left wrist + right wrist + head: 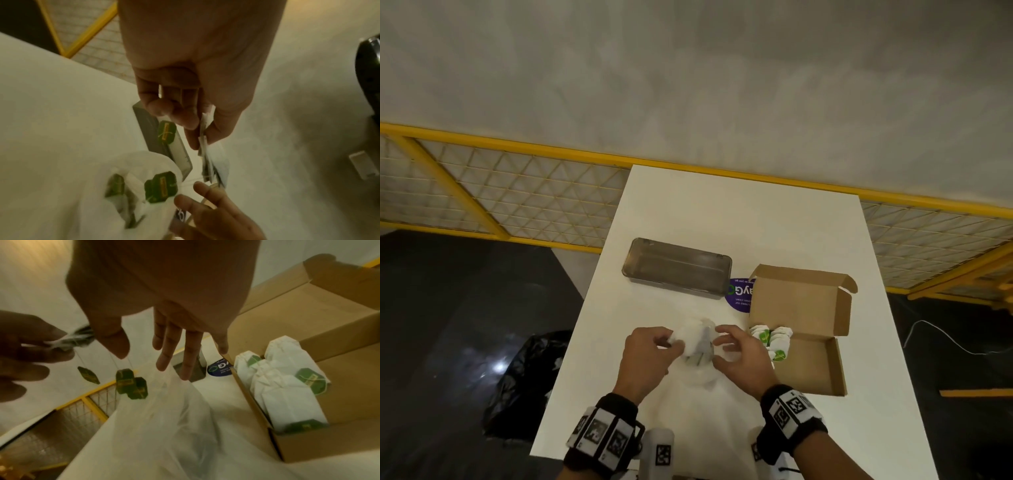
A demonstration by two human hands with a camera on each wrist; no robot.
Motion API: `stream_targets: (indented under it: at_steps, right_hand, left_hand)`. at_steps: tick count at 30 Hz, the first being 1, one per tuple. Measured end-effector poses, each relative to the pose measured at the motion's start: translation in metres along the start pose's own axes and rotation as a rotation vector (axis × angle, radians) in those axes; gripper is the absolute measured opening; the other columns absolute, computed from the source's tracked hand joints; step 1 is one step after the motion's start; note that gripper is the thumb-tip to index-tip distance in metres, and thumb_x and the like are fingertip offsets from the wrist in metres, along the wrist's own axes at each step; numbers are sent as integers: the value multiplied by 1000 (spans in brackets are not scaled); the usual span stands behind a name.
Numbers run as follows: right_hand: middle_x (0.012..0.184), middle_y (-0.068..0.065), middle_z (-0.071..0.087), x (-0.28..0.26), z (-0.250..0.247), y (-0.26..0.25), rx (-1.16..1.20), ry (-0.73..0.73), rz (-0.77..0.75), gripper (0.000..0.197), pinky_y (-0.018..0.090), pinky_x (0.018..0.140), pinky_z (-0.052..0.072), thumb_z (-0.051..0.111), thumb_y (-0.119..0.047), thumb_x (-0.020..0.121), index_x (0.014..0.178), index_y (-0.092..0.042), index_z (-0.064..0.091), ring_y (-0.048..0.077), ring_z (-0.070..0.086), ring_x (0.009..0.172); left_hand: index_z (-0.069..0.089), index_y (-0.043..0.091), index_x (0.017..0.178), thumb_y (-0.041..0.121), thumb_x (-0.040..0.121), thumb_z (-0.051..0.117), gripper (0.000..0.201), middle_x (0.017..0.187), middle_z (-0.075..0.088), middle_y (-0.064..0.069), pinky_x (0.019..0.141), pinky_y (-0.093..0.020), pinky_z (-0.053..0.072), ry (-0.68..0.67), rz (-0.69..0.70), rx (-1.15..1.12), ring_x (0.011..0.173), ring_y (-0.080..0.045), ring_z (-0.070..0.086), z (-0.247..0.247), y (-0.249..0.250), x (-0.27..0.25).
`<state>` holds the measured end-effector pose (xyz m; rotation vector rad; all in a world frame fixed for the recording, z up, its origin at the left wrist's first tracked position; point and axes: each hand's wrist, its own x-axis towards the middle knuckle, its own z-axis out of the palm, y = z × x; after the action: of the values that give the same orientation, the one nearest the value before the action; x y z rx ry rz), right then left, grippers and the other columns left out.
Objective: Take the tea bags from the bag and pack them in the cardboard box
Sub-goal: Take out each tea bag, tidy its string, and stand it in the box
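A thin white plastic bag (702, 380) lies on the white table (756, 222) in front of me, with tea bags (156, 186) and their green tags showing in its mouth. My left hand (674, 342) pinches a small bundle of white tea bags (204, 142) just above the bag, and their green tags (131, 386) dangle on strings. Right of the bundle, my right hand (722, 346) is spread with its fingertips (186, 374) at the bag's rim, holding nothing. The open cardboard box (808, 359) stands to the right with several tea bags (287, 391) at its near-left end.
A grey see-through plastic container (678, 267) lies behind the bag, with a purple round sticker (739, 294) between it and the box. A black rubbish sack (527, 377) sits on the floor left of the table. A yellow mesh fence (482, 192) runs behind.
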<state>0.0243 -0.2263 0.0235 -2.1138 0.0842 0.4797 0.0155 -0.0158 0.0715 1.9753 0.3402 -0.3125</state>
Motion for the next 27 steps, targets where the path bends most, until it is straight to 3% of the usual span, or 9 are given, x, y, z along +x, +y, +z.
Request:
stream_targets:
  at_steps: [3, 6, 10, 15, 21, 25, 27]
  right_hand:
    - [103, -8, 72, -11, -11, -13, 247, -15, -34, 48, 32, 93, 53, 71, -33, 65, 112, -29, 65, 8, 64, 103]
    - [98, 6, 75, -26, -22, -24, 514, 13, -24, 29, 35, 88, 55, 79, -21, 70, 98, -18, 72, 20, 70, 96]
    - [90, 12, 75, -42, -42, -21, 537, 78, 16, 13, 44, 80, 57, 76, -2, 79, 90, -7, 72, 29, 72, 86]
    - [82, 10, 76, -52, -62, 5, 516, 159, 128, 10, 27, 61, 58, 74, -2, 82, 91, -4, 70, 25, 73, 74]
    - [88, 20, 73, -58, -55, 46, 662, 189, 302, 19, 33, 67, 60, 74, 0, 81, 97, 5, 65, 27, 71, 68]
    - [77, 10, 72, -68, -53, 57, 763, 160, 335, 14, 39, 77, 60, 72, -3, 84, 95, 2, 65, 28, 69, 70]
    - [69, 4, 69, -72, -55, 57, 781, 156, 322, 8, 44, 84, 58, 70, -4, 85, 88, 0, 63, 26, 67, 69]
  left_hand:
    - [75, 15, 81, 13, 85, 70, 7, 73, 72, 5, 49, -20, 47, -53, 32, -115, 49, -9, 55, -2, 12, -8]
    - [75, 12, 83, 11, 85, 70, 6, 73, 71, 1, 49, -22, 45, -114, 64, -178, 47, -12, 52, 2, 22, -16]
    - [74, 9, 84, 13, 84, 72, 4, 64, 67, 6, 48, -22, 44, -162, 94, -208, 46, -13, 53, 28, 32, -29]
    - [73, 6, 88, 13, 86, 70, 8, 64, 64, 0, 45, -24, 41, -218, -35, -264, 48, -14, 55, 72, 19, -28]
    - [70, 2, 81, 16, 82, 70, 13, 68, 69, -10, 49, -28, 48, -114, -178, -146, 49, -13, 61, 102, -16, -22]
    - [64, -1, 77, 23, 83, 69, 25, 76, 67, -18, 57, -29, 55, -66, -153, 51, 51, -12, 66, 108, -34, -18]
    - [67, 9, 84, 32, 83, 70, 23, 80, 69, -8, 65, -32, 59, -137, -119, 137, 57, -11, 67, 110, -39, -20]
